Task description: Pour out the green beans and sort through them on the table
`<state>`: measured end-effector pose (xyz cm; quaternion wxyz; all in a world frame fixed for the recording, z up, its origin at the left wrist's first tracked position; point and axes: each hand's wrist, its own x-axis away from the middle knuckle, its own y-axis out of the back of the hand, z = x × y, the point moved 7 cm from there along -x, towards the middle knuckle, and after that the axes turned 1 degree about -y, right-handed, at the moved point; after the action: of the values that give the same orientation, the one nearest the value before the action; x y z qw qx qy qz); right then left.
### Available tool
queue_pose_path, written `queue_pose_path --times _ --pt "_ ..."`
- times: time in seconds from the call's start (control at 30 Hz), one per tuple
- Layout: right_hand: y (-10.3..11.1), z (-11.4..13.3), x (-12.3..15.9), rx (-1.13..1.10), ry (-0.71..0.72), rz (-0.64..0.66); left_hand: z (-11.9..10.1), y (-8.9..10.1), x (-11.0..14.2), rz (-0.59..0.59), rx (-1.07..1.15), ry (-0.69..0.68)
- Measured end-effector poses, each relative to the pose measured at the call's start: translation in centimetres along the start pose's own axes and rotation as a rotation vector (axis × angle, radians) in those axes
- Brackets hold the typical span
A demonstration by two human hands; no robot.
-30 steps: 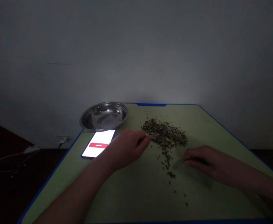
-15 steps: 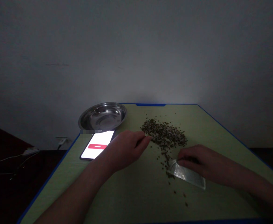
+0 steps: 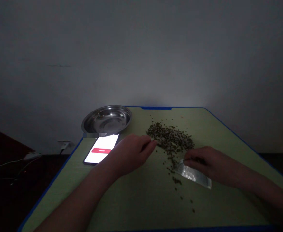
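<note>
A heap of small dark grains mixed with whitish ones (image 3: 170, 137) spreads over the middle of the table, with a loose trail running toward the near edge. My left hand (image 3: 135, 153) is closed, fingertips pressed together at the heap's left border; what they hold, if anything, is hidden. Right of the trail, my right hand (image 3: 201, 162) pinches a clear, flat plastic piece (image 3: 194, 175) by its upper side. This piece has a curved left end and a straight lower edge, tilted over the table, its left end beside the trail.
A shiny steel bowl (image 3: 107, 120) stands at the table's back left. In front of it lies a phone (image 3: 100, 150) with a lit screen, partly behind my left wrist. The pale green table (image 3: 143, 199) has a blue rim and meets a grey wall (image 3: 155, 58). Cables (image 3: 32, 157) lie at lower left.
My right hand has shifted a little left with the plastic piece, then slightly away from me; the piece now catches more light. My left hand stays in place.
</note>
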<state>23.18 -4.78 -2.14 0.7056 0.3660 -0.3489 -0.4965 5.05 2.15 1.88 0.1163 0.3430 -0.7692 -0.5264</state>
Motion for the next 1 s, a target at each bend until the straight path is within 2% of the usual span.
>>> queue_pose_path --times 0.5,0.73,1.0 --pt "-0.1 1.6 -2.3 0.196 0.038 -0.031 -0.2 0.0 0.0 0.018 -0.008 0.004" --pt "-0.2 3.6 -3.3 0.206 0.116 -0.029 -0.2 0.0 0.0 0.019 -0.007 0.006" --pt "-1.5 5.1 -2.1 0.097 0.179 0.072 -0.2 -0.2 0.0 0.023 -0.026 0.003"
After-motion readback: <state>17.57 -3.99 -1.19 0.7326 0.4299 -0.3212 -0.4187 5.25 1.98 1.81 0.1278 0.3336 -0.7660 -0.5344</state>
